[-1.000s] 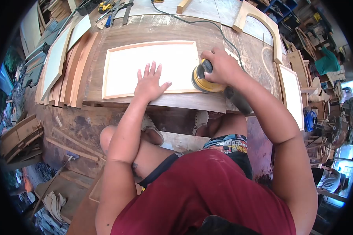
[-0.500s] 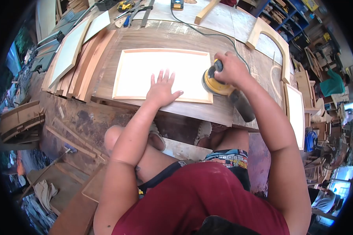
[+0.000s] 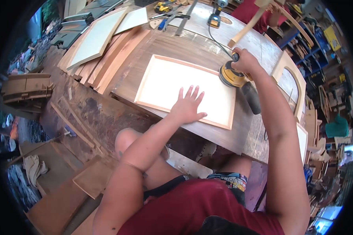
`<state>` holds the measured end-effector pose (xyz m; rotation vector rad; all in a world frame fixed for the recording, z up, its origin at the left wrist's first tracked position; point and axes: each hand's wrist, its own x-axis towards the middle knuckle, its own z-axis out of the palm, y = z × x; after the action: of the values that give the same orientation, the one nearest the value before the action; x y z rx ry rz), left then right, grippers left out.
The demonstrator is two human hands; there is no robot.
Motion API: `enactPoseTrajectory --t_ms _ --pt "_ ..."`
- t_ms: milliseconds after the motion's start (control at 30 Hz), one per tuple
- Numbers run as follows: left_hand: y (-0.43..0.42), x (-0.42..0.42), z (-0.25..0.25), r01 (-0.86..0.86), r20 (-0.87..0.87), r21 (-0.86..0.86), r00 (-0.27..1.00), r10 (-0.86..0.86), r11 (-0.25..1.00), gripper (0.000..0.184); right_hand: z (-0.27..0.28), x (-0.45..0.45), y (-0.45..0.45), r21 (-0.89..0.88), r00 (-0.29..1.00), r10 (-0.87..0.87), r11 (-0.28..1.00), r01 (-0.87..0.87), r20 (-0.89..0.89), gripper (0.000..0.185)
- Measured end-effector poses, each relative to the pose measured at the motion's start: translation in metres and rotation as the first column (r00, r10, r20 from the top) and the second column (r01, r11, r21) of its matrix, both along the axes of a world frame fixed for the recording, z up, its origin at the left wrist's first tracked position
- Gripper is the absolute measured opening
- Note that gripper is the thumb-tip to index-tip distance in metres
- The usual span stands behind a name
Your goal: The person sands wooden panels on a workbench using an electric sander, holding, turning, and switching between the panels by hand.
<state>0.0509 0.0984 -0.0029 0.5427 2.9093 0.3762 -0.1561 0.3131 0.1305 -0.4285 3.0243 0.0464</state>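
Note:
A white panel with a thin wooden frame point(image 3: 164, 88) lies flat on the wooden worktable point(image 3: 135, 55). My left hand point(image 3: 187, 107) rests on the panel near its front edge, fingers spread. With my right hand point(image 3: 245, 62) I grip a yellow and black orbital sander point(image 3: 231, 75) from above. The sander sits at the frame's far right corner, its pad against the edge there. Its dark dust canister point(image 3: 251, 98) points back toward me, and a cord point(image 3: 217, 42) runs off behind it.
Boards point(image 3: 117, 58) and white panels point(image 3: 98, 39) are stacked at the left. Hand tools point(image 3: 162, 23) and a cordless drill point(image 3: 215, 19) lie at the back. Another person point(image 3: 249, 13) handles a wooden piece there. A curved wooden frame point(image 3: 298, 86) stands at the right.
The view has turned, so the panel appears rotated. The sander has gone from the frame's right side up to its far right corner. Another person has come into view at the back.

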Motion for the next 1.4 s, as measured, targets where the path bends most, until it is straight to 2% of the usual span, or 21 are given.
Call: enactPoseTrajectory --t_ms 133,400,600,733,933,1033,1133,1200,1400 --pt "-0.001 -0.002 -0.007 0.032 -0.041 0.046 0.999 -0.030 0.998 0.092 -0.002 -0.004 -0.056 -0.050 0.985 0.165 0.985 -0.167 -0.042 0.065" --pt "-0.002 -0.003 -0.006 0.056 -0.025 0.105 0.998 -0.054 0.993 0.090 0.003 0.000 -0.183 -0.064 0.943 0.329 0.941 -0.332 -0.045 0.063" --pt "-0.003 -0.002 0.007 0.067 0.040 0.053 0.997 -0.070 0.996 0.087 0.002 -0.002 -0.270 -0.037 0.915 0.402 0.915 -0.403 -0.027 0.071" --pt "-0.004 -0.003 0.004 0.070 0.055 0.077 0.996 -0.074 0.995 0.087 0.009 0.004 -0.313 -0.010 0.915 0.401 0.916 -0.401 0.056 0.076" --pt "-0.004 -0.004 0.002 0.056 0.016 0.130 0.998 -0.059 0.990 0.087 0.005 0.001 -0.320 0.003 0.909 0.416 0.909 -0.416 0.023 0.075" --pt "-0.003 -0.003 0.006 0.051 0.038 0.084 0.998 -0.055 0.995 0.087 0.000 -0.007 -0.308 -0.018 0.923 0.385 0.923 -0.385 -0.030 0.069" --pt "-0.003 -0.001 0.003 0.035 0.023 0.083 0.999 -0.037 0.996 0.087 0.002 -0.009 -0.295 -0.043 0.918 0.397 0.917 -0.397 -0.006 0.070" --pt "-0.003 0.001 0.001 0.032 -0.008 0.157 0.999 -0.032 0.987 0.088 0.003 -0.009 -0.287 -0.030 0.925 0.380 0.925 -0.379 0.033 0.070" --pt "-0.001 0.003 0.003 0.042 0.014 0.128 0.999 -0.044 0.991 0.088 0.004 -0.009 -0.272 0.041 0.943 0.327 0.943 -0.330 0.055 0.071"
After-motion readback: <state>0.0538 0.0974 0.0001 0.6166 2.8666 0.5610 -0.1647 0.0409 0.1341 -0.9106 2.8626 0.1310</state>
